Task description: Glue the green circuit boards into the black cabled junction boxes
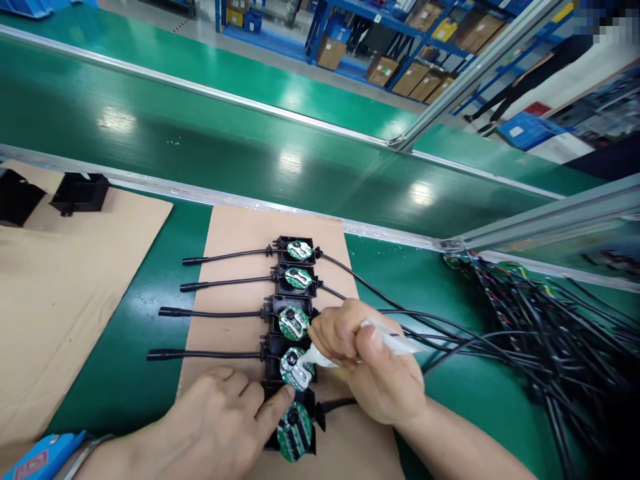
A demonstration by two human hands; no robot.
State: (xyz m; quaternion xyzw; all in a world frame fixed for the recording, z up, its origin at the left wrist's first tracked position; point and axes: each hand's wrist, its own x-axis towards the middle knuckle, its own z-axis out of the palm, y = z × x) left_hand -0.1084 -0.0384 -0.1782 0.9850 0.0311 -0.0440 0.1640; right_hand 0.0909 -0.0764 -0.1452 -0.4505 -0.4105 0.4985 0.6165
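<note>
Tube (323,361), white plastic, nozzle on round green board (291,375).

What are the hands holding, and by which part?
The right hand grips a white tube around its body. The left hand holds nothing, pressing a black housing.

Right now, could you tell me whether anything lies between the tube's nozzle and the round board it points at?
Nothing visible does. The white tube in the right hand has its nozzle at the round board; the left hand rests a fingertip beside it.
</note>
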